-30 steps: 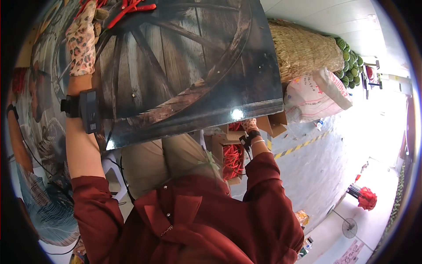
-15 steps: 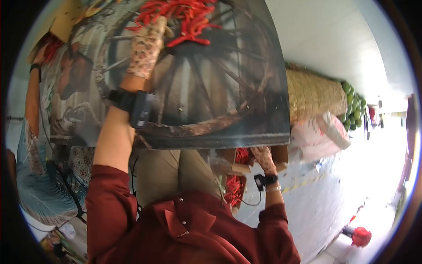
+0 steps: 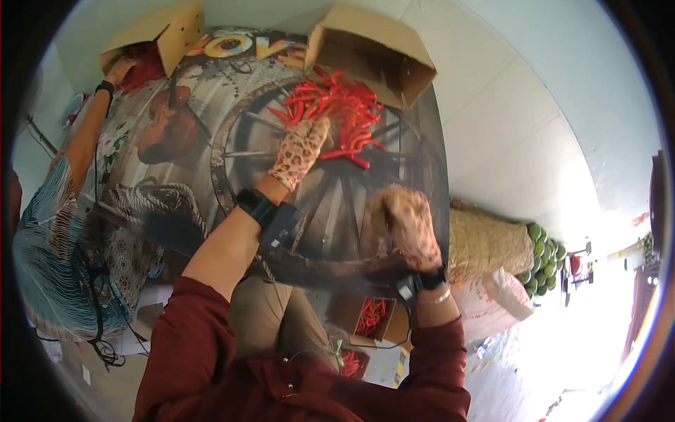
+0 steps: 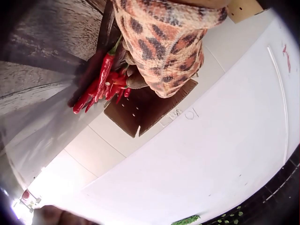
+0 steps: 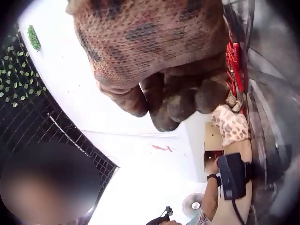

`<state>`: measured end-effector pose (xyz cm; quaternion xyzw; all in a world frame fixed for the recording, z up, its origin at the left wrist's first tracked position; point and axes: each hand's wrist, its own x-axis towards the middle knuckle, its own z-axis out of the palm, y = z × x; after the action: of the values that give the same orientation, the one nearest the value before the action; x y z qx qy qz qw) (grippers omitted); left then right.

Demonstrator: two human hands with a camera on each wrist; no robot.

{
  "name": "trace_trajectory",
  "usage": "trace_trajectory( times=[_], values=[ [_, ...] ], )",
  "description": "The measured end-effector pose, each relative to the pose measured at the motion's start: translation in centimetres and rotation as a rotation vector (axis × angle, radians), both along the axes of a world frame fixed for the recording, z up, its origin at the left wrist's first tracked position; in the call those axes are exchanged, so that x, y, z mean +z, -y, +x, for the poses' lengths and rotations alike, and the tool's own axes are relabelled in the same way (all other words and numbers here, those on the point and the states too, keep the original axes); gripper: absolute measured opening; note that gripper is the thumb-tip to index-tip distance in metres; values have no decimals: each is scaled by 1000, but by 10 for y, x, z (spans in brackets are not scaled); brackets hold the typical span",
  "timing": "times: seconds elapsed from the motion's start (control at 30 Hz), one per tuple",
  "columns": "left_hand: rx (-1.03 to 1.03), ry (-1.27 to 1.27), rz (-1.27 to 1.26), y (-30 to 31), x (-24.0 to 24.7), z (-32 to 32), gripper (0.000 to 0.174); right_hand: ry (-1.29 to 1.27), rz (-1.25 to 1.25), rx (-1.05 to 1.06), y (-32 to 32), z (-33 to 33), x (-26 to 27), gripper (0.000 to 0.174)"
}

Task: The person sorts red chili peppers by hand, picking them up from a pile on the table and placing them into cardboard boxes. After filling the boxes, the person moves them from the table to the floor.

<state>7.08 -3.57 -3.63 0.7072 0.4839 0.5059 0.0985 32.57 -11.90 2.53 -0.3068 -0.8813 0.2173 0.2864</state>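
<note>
A pile of red chili peppers (image 3: pixel 330 98) lies on the printed table (image 3: pixel 401 165). My left hand (image 3: pixel 302 148), in a leopard-print glove, is at the pile's near left side. In the left wrist view its dark fingertips (image 4: pixel 136 79) are right beside several chilies (image 4: pixel 105 77); I cannot tell whether they pinch one. My right hand (image 3: pixel 409 228), gloved alike and blurred, is over the table's near right part, apart from the pile. The right wrist view shows its fingers (image 5: pixel 180 105) loosely curled with nothing visible in them.
An open cardboard box (image 3: pixel 369 53) lies on its side behind the pile. At the far left another person's hand (image 3: pixel 121 69) reaches to a second box (image 3: pixel 179 42) with chilies. Below the table edge stands a box of chilies (image 3: pixel 373 316). A straw roll (image 3: pixel 489 239) is at the right.
My right hand has risen from the boxes below the table edge to over the tabletop. The head view has shifted, showing more of the table's back; my left hand stays beside the chilies.
</note>
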Motion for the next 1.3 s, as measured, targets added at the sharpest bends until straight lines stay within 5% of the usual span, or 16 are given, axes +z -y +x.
trace_trajectory(
  times=[0.03, 0.07, 0.13, 0.4, 0.57, 0.7, 0.87, 1.0, 1.1, 1.3],
  values=[
    [48, -169, 62, 2, 8, -1, 9, -71, -70, -224, -19, -9, -7, 14],
    [65, -168, 76, 1, 7, -2, 9, -72, -55, -208, -33, -24, -3, 14],
    [75, -211, 41, -3, -3, -3, 18, -921, -862, -221, -54, -53, 3, 20],
    [115, -368, 250, 2, -6, -2, 23, -1000, -732, -296, -90, -44, -27, 29],
    [0, -128, -215, 18, 21, 16, 33, -1097, -779, -351, -91, -43, -26, 27],
    [64, -422, -26, 24, 13, 18, 37, -1081, -792, -312, -91, -42, -27, 26],
    [19, -451, -93, 26, 16, 19, 37, -1082, -786, -297, -94, -42, -30, 25],
    [34, -363, -86, 28, 34, 17, 26, -1099, -797, -250, -95, -40, -31, 25],
    [227, -127, 79, 19, 33, -1, 23, -1091, -814, -238, -94, -40, -29, 25],
    [395, 54, -72, 1, 15, -35, 25, -1110, -829, -240, -95, -40, -32, 22]
  ],
)
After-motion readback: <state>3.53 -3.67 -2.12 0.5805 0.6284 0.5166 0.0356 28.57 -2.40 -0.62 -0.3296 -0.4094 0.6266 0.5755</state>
